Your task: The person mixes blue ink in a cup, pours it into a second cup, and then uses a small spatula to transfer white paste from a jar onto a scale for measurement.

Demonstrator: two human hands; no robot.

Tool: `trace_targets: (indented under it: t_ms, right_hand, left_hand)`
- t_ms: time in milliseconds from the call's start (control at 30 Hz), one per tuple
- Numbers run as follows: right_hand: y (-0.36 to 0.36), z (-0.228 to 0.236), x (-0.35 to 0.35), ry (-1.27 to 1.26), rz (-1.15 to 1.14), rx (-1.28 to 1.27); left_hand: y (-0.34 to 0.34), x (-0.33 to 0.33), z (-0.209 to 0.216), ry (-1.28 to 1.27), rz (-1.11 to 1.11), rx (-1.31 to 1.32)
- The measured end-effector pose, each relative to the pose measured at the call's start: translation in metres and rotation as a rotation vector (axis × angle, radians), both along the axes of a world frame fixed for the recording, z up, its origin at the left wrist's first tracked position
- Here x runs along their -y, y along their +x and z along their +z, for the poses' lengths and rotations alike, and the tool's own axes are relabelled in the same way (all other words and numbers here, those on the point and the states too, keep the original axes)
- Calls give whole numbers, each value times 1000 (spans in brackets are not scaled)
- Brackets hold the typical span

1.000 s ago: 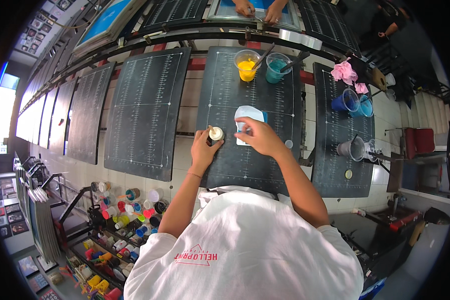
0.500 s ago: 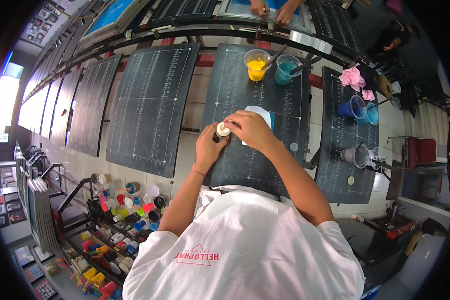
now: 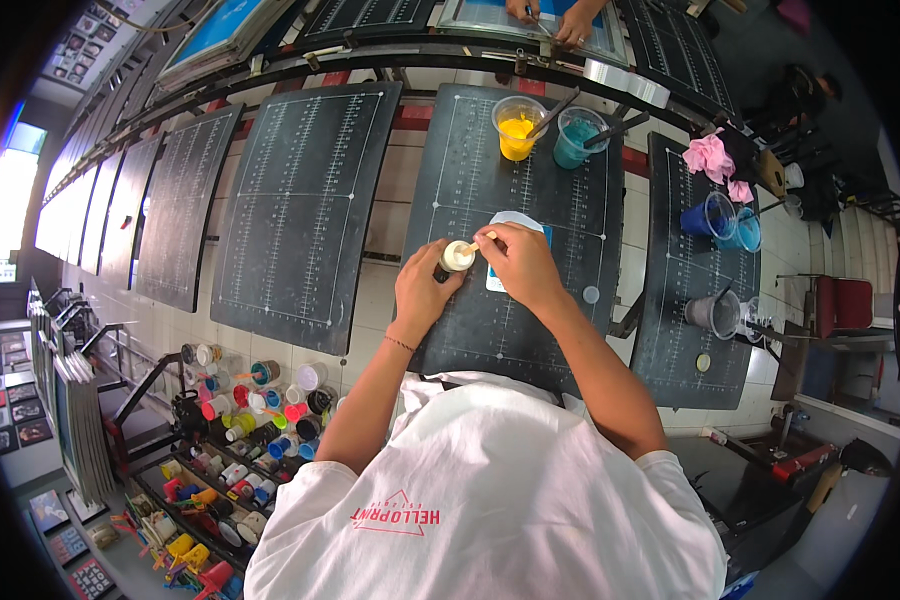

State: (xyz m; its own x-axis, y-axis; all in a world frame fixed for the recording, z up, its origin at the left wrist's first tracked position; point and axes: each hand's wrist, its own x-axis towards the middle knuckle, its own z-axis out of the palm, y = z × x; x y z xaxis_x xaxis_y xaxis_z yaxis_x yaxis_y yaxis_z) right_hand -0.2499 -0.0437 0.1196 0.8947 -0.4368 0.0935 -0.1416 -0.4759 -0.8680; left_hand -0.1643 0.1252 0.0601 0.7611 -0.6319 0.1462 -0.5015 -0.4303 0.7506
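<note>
My left hand (image 3: 425, 290) is wrapped round a small jar (image 3: 453, 264) with pale cream stuff inside, its mouth turned up. Between the fingertips of my right hand (image 3: 523, 262) is a short wooden stick (image 3: 477, 244), its lower end in the mouth of the jar. Both hands are over the near half of a black printing board (image 3: 470, 330) marked with white rulers. Just beyond my right hand lies a whitish rounded thing (image 3: 515, 218) over a flat white-and-blue item; my hand hides much of both, so I cannot tell their kind.
At the board's far end stand cups of yellow (image 3: 516, 135) and teal ink (image 3: 577, 140) with spatulas. A clear round lid (image 3: 591, 295) lies at right. The right board holds blue cups (image 3: 710, 217), a grey cup (image 3: 713, 313) and pink cloth (image 3: 708, 157). Another person's hands (image 3: 574, 24) work across the rail.
My right hand has shifted slightly right, and more of the wooden stick shows. The jar has moved a little right and towards upright view. The other person's hands have shifted.
</note>
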Motion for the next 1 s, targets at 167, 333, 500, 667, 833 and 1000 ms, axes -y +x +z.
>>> trace_targets:
  t_ms: [167,333,500,667,833,1000]
  right_hand:
    - [-6,-11,1,233,-157,-39]
    - [-12,-15,8,300,-215,-21]
    - [-16,-21,15,359,-263,-11]
    - [-20,-18,22,464,-289,2]
    - [-24,-21,30,498,-335,36]
    - [-28,-19,39,517,-353,56]
  left_hand:
    - [-2,4,5,22,-2,12]
    - [-1,5,3,18,-17,6]
    - [-3,9,3,22,-16,-4]
    - [-3,13,9,74,-16,-54]
    - [-3,18,9,78,-26,-60]
    - [-3,17,-3,22,-27,-44]
